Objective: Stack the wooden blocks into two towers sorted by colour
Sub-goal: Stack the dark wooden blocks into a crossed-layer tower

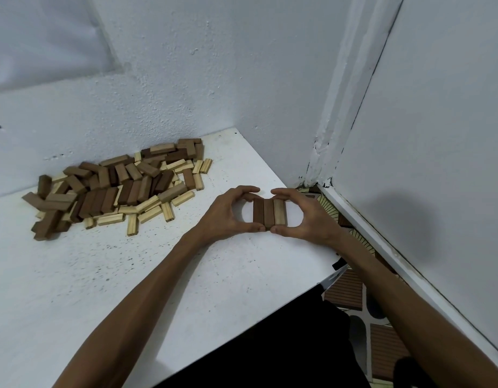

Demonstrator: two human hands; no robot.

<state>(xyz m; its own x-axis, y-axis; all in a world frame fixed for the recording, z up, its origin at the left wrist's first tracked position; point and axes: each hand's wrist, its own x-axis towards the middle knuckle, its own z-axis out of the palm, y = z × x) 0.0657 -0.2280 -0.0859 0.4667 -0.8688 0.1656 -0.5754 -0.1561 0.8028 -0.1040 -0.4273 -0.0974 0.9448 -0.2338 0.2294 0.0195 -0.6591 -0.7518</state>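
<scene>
The left hand (227,214) and the right hand (308,217) were curved round a row of three blocks (269,212) and pinched it, forefingers at the far end and thumbs at the near end. The row, two dark blocks and one paler, was laid flat on the white table (186,275) near its right edge. A loose pile of blocks (116,189) was heaped well apart to the left, by the wall (186,79).

Bare white table (102,275) lies open in front of the pile of blocks (116,186). The back wall (186,93) hems the pile from behind. The right wall (438,135) stands near the right hand (309,219), which with the left hand (225,214) pinches the row of three blocks (269,214).
</scene>
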